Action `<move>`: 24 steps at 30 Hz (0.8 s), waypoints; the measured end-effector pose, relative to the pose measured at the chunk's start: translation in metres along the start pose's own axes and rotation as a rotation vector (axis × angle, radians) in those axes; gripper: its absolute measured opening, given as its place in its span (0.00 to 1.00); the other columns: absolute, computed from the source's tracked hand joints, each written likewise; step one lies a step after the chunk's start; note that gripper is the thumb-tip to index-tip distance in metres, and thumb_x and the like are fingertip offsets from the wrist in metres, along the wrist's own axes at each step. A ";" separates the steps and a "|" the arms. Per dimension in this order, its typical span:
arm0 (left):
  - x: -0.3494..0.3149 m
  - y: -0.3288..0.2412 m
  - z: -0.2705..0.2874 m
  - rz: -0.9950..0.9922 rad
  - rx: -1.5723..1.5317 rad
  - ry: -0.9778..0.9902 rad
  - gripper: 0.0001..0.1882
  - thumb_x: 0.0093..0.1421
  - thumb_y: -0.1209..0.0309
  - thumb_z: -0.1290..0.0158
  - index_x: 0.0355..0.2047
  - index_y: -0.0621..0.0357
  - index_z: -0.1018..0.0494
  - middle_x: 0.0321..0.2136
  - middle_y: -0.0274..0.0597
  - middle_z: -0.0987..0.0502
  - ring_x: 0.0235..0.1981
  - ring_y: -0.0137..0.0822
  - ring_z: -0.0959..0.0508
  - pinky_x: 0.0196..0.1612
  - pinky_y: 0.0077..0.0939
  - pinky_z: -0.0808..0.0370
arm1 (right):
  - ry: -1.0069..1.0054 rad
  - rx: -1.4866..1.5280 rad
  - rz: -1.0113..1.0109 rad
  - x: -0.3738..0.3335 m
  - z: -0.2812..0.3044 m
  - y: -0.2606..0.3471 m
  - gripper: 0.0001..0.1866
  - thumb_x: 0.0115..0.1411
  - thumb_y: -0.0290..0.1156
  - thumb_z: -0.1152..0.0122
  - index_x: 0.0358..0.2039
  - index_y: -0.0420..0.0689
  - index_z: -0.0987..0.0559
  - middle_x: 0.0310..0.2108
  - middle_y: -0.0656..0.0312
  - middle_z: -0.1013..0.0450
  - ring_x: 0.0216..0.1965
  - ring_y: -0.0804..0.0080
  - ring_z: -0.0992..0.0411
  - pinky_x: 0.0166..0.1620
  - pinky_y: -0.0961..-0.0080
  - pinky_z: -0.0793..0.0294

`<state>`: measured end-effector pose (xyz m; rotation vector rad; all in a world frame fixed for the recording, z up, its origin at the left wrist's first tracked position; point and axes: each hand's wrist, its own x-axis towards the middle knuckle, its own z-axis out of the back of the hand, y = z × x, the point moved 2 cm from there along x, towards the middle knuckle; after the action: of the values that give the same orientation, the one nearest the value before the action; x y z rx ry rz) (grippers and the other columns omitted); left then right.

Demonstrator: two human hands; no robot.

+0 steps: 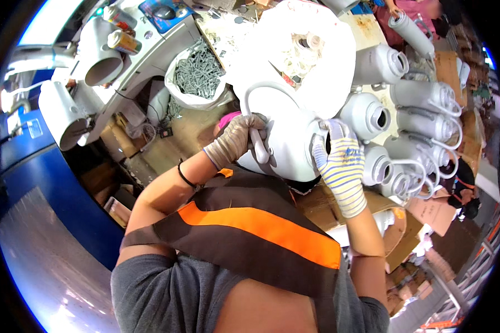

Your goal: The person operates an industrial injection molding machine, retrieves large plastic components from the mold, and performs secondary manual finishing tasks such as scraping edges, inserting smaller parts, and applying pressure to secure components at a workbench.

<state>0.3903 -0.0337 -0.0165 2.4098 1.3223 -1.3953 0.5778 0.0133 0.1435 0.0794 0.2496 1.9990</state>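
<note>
A large pale grey jug (286, 147) lies on its side in front of my apron, its mouth turned to the right. My left hand (233, 140), in a soiled work glove, is closed around the free end of its curved handle (259, 145). At the other end, my right hand (341, 161) wears a white glove with blue and yellow stripes and grips the neck rim, thumb and fingers on either side of the dark opening. Part of the jug's underside is hidden.
Several similar jugs (366, 115) lie to the right, some with handles. A sack of grey screws (197, 72) stands at the far left, near a big white bag (328, 33) of small parts. Cardboard boxes (408, 238) sit at the right; a blue machine (39, 166) is left. Another person's hand (394, 10) shows far right.
</note>
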 end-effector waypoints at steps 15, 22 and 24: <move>-0.037 -0.034 0.011 -0.137 -0.252 -0.026 0.08 0.50 0.72 0.46 0.32 0.59 0.30 0.15 0.37 0.30 0.15 0.31 0.29 0.15 0.20 0.32 | 0.056 0.174 0.195 0.024 -0.003 0.020 0.17 0.52 0.36 0.42 0.42 0.44 0.25 0.41 0.52 0.27 0.43 0.52 0.29 0.46 0.61 0.28; -0.044 -0.032 0.014 -0.193 -0.220 0.050 0.12 0.48 0.70 0.45 0.34 0.59 0.27 0.15 0.42 0.27 0.10 0.33 0.30 0.12 0.21 0.32 | 0.099 0.189 0.199 0.040 -0.006 0.014 0.22 0.52 0.40 0.42 0.46 0.45 0.27 0.44 0.49 0.28 0.42 0.48 0.28 0.45 0.58 0.28; -0.038 -0.027 0.020 -0.211 -0.213 0.085 0.12 0.48 0.69 0.46 0.34 0.59 0.27 0.15 0.44 0.27 0.09 0.34 0.31 0.11 0.21 0.32 | 0.081 0.198 0.205 0.043 -0.008 0.010 0.22 0.52 0.41 0.42 0.46 0.45 0.27 0.44 0.49 0.28 0.42 0.48 0.28 0.44 0.58 0.27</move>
<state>0.3499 -0.0500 0.0090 2.2676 1.6931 -1.1337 0.5488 0.0470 0.1355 0.1562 0.5091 2.1783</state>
